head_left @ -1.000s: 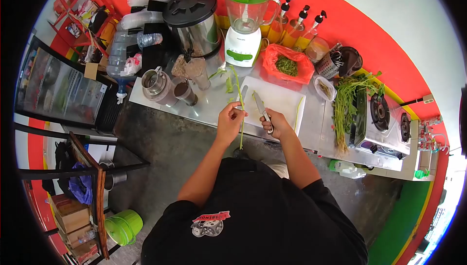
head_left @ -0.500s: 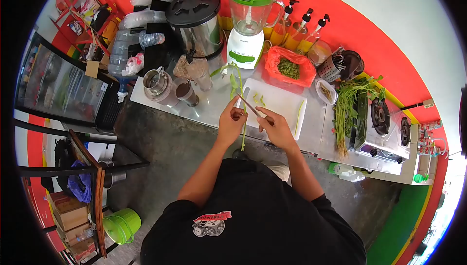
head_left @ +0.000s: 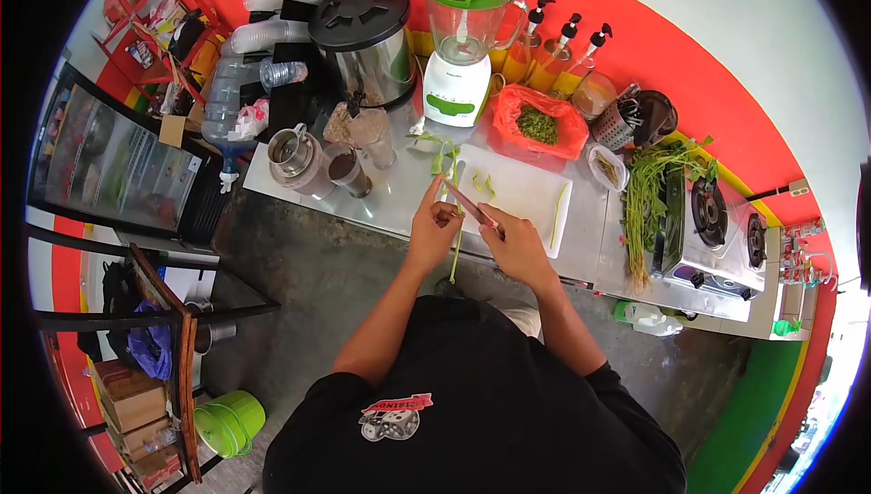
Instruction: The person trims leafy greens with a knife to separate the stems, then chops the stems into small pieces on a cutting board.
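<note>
Red wall [head_left: 662,63] and steel counter [head_left: 390,205] form the backdrop; clock bearings run from the worker's paired hands. At ten o'clock, a tumbler [head_left: 343,170] of dark contents stands well apart from the action. The left hand [head_left: 434,233] pinches a long green stem [head_left: 456,252], its leafy end toward eleven o'clock, its bare end hanging past the counter's edge at six. A blender [head_left: 456,86] stands at twelve. The right hand [head_left: 515,244] grips a knife [head_left: 468,203], blade slanting toward ten, close by the left fingertips; whether it bites the stem cannot be told. At two lies a white cutting board [head_left: 531,195], short green pieces [head_left: 490,187] toward its own ten o'clock, one long strip [head_left: 557,214] toward its three. At one, a red bag [head_left: 570,134] holds leaf bits [head_left: 537,125]. Cutting appears partway along: short pieces are done, while the held stem remains long and a leafy bunch [head_left: 646,213] at three, beside the stove [head_left: 730,254], looks uncut.
</note>
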A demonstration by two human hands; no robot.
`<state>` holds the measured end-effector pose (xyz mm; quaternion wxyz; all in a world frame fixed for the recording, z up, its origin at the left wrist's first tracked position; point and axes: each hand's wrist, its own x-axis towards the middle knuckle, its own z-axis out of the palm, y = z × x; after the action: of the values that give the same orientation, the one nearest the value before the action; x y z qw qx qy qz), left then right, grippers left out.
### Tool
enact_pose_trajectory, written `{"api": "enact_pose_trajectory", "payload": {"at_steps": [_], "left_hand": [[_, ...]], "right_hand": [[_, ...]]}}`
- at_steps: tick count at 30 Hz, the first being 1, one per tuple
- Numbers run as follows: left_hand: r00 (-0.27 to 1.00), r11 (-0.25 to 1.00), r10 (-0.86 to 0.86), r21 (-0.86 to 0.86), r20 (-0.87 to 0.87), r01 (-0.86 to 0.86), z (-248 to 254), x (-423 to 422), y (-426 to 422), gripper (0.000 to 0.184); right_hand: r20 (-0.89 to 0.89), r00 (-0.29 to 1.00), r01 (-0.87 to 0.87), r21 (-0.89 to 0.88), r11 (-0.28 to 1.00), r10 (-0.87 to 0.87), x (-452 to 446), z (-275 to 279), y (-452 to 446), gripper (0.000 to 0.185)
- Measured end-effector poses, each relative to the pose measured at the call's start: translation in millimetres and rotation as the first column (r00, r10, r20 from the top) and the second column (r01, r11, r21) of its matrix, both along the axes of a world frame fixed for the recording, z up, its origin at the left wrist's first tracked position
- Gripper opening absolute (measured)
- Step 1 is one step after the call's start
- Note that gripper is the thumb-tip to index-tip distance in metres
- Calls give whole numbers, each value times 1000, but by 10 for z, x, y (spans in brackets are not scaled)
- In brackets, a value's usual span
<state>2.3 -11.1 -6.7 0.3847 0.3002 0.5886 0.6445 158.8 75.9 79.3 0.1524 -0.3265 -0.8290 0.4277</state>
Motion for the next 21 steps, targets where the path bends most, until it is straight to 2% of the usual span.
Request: {"api": "enact_pose_trajectory", "payload": {"at_steps": [3,4,9,13,15,18,20,21], "left_hand": [[998,999,4,52,59,-7,-70,22,5,82],[997,998,35,51,70,-38,-69,54,9,72],[1000,999,-15,30,21,15,65,72,3,47],[1000,998,11,67,17,-12,19,107,10,48],[1000,997,14,73,19,-15,21,118,1,50],[1000,996,18,83,24,-20,43,127,-9,52],[998,997,10,77,58,-14,50,125,-13,52],[992,994,13,105,123,-26,73,139,-13,51]], "right_hand": [[9,1000,31,-78,996,-30,-50,-16,-5,45],[-5,1000,23,-61,998,-23,-77,-17,-2,46],[-32,999,35,-44,998,-36,-218,-127,1,46],[-58,997,45,-111,993,-52,-244,-240,3,48],[-161,981,42,-349,936,-104,-266,-347,9,48],[-227,964,25,-450,893,-142,-269,-382,-30,45],[-232,962,30,-443,896,-147,-255,-424,-38,44],[-236,961,22,-460,888,-146,-243,-407,-48,43]]}}
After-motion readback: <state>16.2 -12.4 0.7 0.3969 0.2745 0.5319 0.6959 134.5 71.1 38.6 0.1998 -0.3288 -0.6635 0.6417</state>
